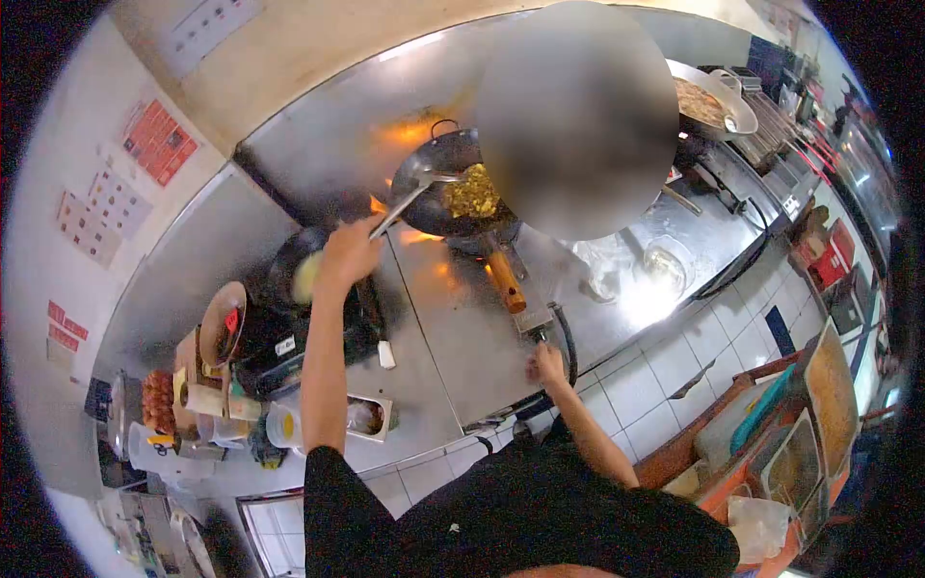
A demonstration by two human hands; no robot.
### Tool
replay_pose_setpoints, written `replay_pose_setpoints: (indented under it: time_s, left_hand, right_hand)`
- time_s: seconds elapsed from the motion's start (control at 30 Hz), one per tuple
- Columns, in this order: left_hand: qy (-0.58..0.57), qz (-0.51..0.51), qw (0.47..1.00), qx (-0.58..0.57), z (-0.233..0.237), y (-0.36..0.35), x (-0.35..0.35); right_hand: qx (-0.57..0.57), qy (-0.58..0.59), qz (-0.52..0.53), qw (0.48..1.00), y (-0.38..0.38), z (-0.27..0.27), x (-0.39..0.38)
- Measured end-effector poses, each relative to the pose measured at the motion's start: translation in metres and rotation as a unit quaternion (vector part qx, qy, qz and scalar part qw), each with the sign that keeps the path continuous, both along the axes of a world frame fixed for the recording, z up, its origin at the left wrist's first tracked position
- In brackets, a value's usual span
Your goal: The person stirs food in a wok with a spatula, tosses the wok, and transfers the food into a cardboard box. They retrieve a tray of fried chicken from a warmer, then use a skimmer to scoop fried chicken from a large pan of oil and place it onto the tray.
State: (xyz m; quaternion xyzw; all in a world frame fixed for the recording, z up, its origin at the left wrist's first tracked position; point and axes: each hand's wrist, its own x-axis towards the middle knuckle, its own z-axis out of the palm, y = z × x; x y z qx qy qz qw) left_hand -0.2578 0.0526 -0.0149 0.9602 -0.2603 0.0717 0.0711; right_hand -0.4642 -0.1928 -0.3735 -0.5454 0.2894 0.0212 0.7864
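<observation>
My left hand [352, 252] is wrapped round the handle of a metal wok spatula [409, 199]. The spatula's blade rests in a dark wok [438, 159], touching a yellow-brown fried food [471, 193]. Flames show around the wok's rim, and its wooden handle [505, 282] points toward me with nobody holding it. At the stove's front edge, my right hand [546, 366] is closed beside a black hose [568, 337] and a small dark fitting. What its fingers grip is too small to make out. A blurred round patch covers the wok's right side.
A second pan [294, 270] sits on a burner at left. Nearby are a tilted brown bowl [223, 323], an egg stack [158, 402] and a metal tray [371, 417]. Plastic bags [597, 270] lie on the steel counter at right. A large wok [708, 101] stands farther back.
</observation>
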Motion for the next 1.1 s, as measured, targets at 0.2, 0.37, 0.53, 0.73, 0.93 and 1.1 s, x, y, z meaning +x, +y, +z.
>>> replay_pose_setpoints:
  time_s: [0.2, 0.37, 0.53, 0.73, 0.93, 1.1]
  left_hand:
    - [0.079, 0.034, 0.991, 0.107, -0.071, -0.097, 0.109]
    - [0.129, 0.029, 0.980, 0.150, -0.032, -0.129, 0.073]
    - [0.106, 0.096, 0.978, 0.149, -0.024, -0.133, 0.034]
    - [0.181, 0.126, 0.962, 0.164, -0.019, -0.166, 0.047]
    - [0.092, 0.081, 0.985, 0.121, -0.051, -0.173, 0.100]
    - [0.170, 0.080, 0.970, 0.155, -0.023, -0.159, 0.062]
  right_hand:
    - [-0.056, -0.003, -0.090, 0.994, 0.015, -0.035, 0.011]
    - [-0.167, 0.059, -0.052, 0.983, 0.015, -0.042, 0.027]
    - [0.534, 0.070, -0.113, 0.835, -0.020, -0.020, 0.028]
    - [0.707, 0.051, -0.030, 0.704, -0.039, -0.021, 0.023]
    - [0.530, 0.100, 0.015, 0.842, -0.047, 0.011, 0.015]
    - [-0.447, 0.021, 0.158, 0.880, -0.041, 0.023, -0.003]
